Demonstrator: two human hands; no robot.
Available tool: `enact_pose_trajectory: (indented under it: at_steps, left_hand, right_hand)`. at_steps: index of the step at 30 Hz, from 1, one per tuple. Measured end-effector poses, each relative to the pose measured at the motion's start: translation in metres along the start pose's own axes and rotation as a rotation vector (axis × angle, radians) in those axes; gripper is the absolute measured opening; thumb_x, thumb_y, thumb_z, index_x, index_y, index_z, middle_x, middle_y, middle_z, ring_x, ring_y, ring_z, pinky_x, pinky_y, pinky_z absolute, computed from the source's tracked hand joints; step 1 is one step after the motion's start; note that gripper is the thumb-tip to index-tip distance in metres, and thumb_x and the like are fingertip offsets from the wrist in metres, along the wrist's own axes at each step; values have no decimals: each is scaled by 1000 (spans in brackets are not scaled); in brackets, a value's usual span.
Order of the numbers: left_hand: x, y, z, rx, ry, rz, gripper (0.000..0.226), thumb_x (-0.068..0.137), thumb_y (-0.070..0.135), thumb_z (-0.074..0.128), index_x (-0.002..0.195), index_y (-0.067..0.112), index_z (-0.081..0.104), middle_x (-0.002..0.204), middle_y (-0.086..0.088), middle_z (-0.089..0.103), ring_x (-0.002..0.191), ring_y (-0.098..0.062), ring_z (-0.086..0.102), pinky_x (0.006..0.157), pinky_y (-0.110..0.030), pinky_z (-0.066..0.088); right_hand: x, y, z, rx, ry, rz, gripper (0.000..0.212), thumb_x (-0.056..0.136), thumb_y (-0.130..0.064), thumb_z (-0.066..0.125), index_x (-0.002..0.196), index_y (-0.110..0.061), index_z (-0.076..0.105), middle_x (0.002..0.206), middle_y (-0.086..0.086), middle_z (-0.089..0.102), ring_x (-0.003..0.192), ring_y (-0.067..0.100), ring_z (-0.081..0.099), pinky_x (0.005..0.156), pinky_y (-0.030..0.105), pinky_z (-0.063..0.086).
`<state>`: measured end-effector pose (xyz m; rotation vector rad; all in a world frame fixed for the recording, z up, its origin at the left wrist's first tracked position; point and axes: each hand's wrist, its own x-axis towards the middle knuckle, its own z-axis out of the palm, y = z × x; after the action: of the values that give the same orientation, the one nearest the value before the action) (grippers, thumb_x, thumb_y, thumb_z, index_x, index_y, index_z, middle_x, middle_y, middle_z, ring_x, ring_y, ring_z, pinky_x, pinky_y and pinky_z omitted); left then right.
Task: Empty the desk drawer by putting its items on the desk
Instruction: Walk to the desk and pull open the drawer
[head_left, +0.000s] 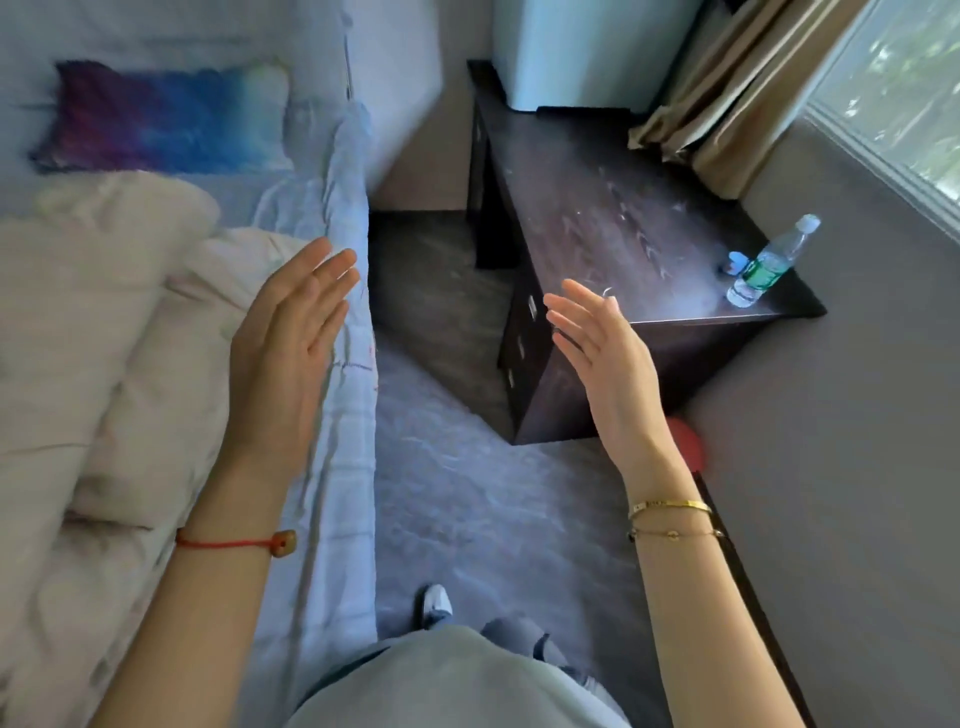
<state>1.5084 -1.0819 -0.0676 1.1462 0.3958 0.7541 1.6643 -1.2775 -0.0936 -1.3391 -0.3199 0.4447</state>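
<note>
Palms face inward: left hand (283, 353), right hand (605, 358).

Small blue object (733, 261) partly hidden behind bottle (769, 264), too blurred to identify, window (904, 98) cut off

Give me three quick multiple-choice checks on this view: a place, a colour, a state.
1. Where does the water bottle stand?
A. on the bed
B. on the desk top near the wall-side corner
C. on the floor

2. What colour is the cord on the left wrist?
A. red
B. green
C. black

3. What are the hands doing?
A. both open and empty
B. the left holds a book
C. the right pulls a drawer

Answers: 1 B, it stands upright on the desk. 2 A, the cord is red. 3 A, left hand and right hand hold nothing, fingers spread.
</note>
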Motion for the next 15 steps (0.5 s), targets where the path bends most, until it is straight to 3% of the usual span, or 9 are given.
enact_pose_trajectory:
  at_steps: [8,15]
  left_hand:
    - [106,-10,-3,32,-10,-37,33,105,16,36,126,24,60,130,4,68,127,-8,61,115,-32,40]
    - [210,-29,12,27,-32,-64,31,104,16,39,123,26,62,129,5,69,125,-8,63,112,-30,42]
  right_hand:
    - [107,6,27,5,-2,-16,49,104,-37,27,139,-12,52,131,5,65,127,15,57,109,30,42]
    - [208,17,34,-15,42,-33,50,104,-36,25,138,-11,52,132,7,64,127,18,58,112,35,41]
